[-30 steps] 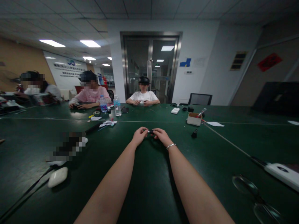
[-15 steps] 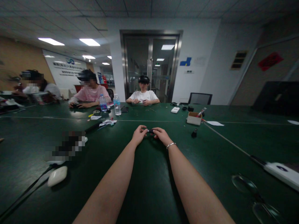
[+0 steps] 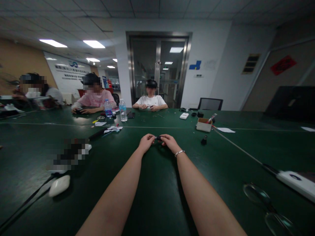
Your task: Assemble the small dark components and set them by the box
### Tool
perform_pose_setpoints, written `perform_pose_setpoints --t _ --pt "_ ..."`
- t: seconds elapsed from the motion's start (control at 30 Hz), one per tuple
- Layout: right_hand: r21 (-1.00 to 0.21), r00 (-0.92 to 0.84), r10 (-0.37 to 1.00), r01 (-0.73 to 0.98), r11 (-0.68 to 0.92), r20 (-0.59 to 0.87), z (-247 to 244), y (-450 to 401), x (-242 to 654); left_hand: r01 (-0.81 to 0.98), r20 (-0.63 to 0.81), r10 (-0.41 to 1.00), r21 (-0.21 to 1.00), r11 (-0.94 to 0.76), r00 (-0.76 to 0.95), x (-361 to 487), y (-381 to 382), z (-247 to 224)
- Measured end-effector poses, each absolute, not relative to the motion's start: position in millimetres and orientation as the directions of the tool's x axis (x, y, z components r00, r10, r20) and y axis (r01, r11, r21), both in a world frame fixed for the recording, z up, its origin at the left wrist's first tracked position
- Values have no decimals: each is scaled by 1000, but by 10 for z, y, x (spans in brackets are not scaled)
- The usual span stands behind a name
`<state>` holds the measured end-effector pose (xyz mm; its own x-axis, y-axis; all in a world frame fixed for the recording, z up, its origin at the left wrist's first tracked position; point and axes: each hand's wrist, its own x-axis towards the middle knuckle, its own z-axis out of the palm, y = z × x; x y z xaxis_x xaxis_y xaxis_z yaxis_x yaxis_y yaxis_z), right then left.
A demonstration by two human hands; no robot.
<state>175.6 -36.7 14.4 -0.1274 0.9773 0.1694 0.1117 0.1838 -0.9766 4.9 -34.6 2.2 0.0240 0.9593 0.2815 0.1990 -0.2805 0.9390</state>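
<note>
A small black stick-like piece point(image 3: 158, 138) with a pale end spans the gap between my two hands, just above the green table point(image 3: 157, 196). My left hand point(image 3: 147, 143) pinches its pale left end. My right hand point(image 3: 169, 143), with a silver bracelet on the wrist, grips the dark right end between thumb and fingers. Its exact kind is too small to make out, and my fingertips hide both ends. To the right of my right hand stands a small black object point(image 3: 204, 140).
Right of my hands are an open cardboard box point(image 3: 204, 126), a white device point(image 3: 294, 180) with a cable, and eyeglasses point(image 3: 267, 203). Left lie a white rounded case point(image 3: 59, 186) and crumpled paper point(image 3: 114, 129). Water bottles point(image 3: 123, 110) stand farther back. People sit across the table.
My left fingers have drawn in slightly lower around the pale end of the black piece. Both hands otherwise keep their place and hold.
</note>
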Motion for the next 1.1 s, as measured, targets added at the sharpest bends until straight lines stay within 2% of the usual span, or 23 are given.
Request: perform_pose_setpoints --t 0.23,0.67,0.83,1.1 --pt "-975 -128 977 122 184 168 145 -372 1754 161 312 949 936 -314 34 52 -394 53" --pt "-980 -123 981 106 166 152 186 -402 1740 256 320 942 907 -335 98 29 -347 21" --pt "-981 -127 980 97 169 156 178 -393 1742 234 352 928 899 -372 122 36 -366 20" --pt "-977 -132 977 112 184 169 135 -364 1767 279 275 952 911 -303 134 34 -334 0"
